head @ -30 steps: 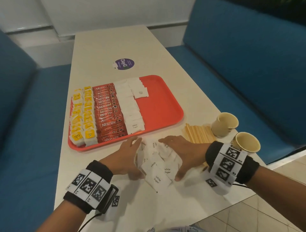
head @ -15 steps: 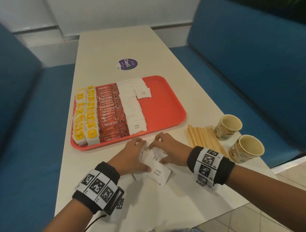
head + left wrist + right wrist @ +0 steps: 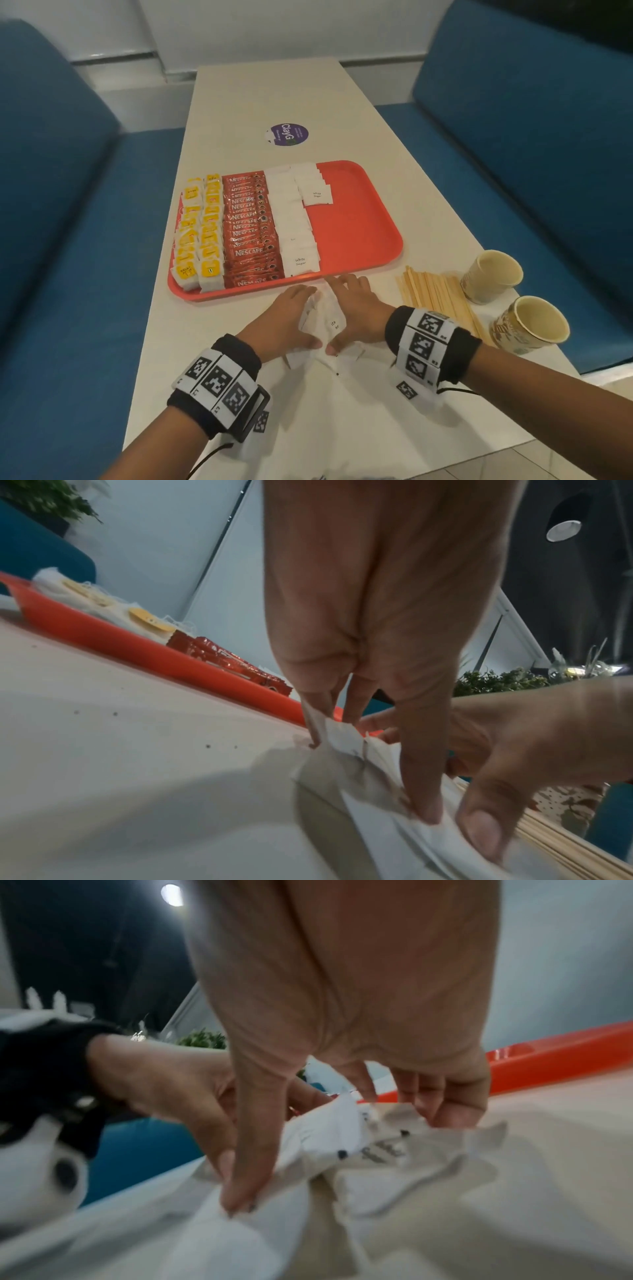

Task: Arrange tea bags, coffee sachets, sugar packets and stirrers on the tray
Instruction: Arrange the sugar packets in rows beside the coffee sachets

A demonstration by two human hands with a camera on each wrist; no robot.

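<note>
An orange tray (image 3: 387, 219) holds rows of yellow tea bags (image 3: 198, 236), red coffee sachets (image 3: 248, 233) and white sugar packets (image 3: 294, 222); its right half is bare. Just in front of it, a heap of loose sugar packets (image 3: 325, 318) is squeezed between my two hands. My left hand (image 3: 284, 322) cups its left side and my right hand (image 3: 359, 315) its right side, thumbs meeting at the near end. In the right wrist view, thumb and fingers span the crumpled packets (image 3: 394, 1164). Wooden stirrers (image 3: 435, 298) lie on the table to the right.
Two paper cups (image 3: 491, 275) (image 3: 529, 323) stand right of the stirrers near the table's edge. A round purple sticker (image 3: 287, 134) lies beyond the tray. Blue bench seats flank the table on both sides.
My hands have drawn together, pushing the spread-out sugar packets into a tight heap and sliding it forward toward the tray's front rim.
</note>
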